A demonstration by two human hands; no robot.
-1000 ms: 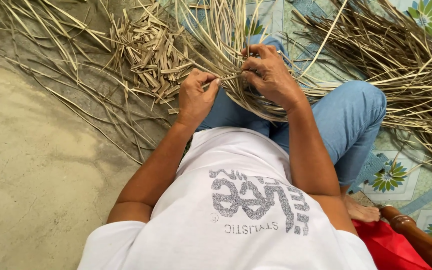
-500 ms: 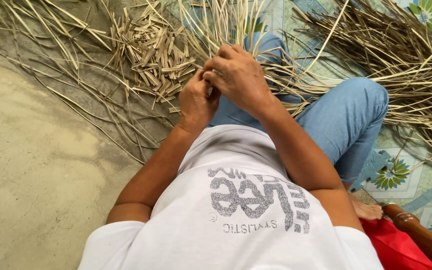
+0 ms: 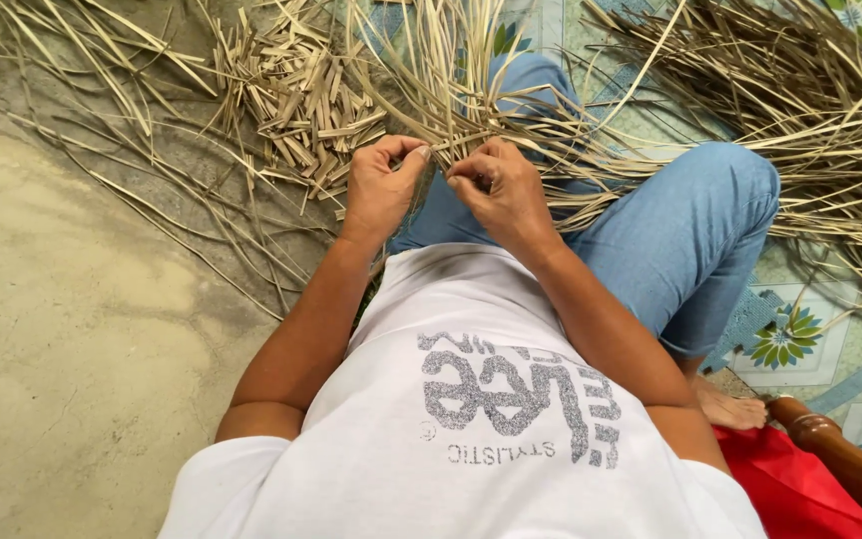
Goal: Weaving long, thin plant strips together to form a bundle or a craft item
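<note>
I sit on the floor in blue jeans (image 3: 690, 240) and a white shirt. My left hand (image 3: 379, 190) and my right hand (image 3: 499, 195) are close together above my lap, each pinching a thin dry reed strip (image 3: 441, 150) from a bundle of long pale strips (image 3: 451, 80) that fans out over my knee. The fingertips of both hands nearly touch at the strip.
A heap of short cut reed pieces (image 3: 301, 95) lies just beyond my left hand. A big pile of long dry strips (image 3: 810, 110) covers the patterned mat (image 3: 785, 339) at the right. Bare concrete floor (image 3: 82, 329) spreads left. A wooden leg (image 3: 840, 459) and red cloth (image 3: 800, 494) sit at lower right.
My right hand drew back from over the left hand and now sits beside it, both pinching the strip. A second ago the hands were farther apart.
</note>
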